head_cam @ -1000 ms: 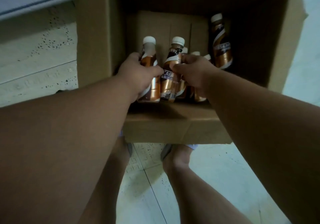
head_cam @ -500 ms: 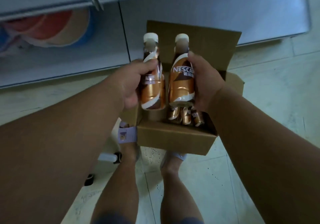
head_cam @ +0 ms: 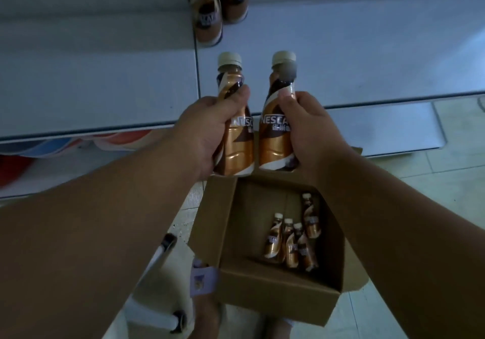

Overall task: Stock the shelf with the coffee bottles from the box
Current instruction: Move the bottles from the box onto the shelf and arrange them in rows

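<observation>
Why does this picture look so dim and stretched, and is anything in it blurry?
Head view: the light is low and bluish, so the forearms read dark. The wide lens bends the shelf edge and enlarges the arms. The neck of the coffee bottle in the right hand carries a smudged patch; the bottle in the left hand looks sharper. The shelved bottles at the top are soft.

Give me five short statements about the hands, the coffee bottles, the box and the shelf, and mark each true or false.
1. Each hand holds one coffee bottle. True: left hand, right hand.
2. The cardboard box is empty. False: four bottles remain inside.
3. Both held bottles are uncapped. False: each has a pale cap.
4. Two bottles already stand on the shelf. True.
5. The box sits on the shelf. False: it is on the floor.
</observation>
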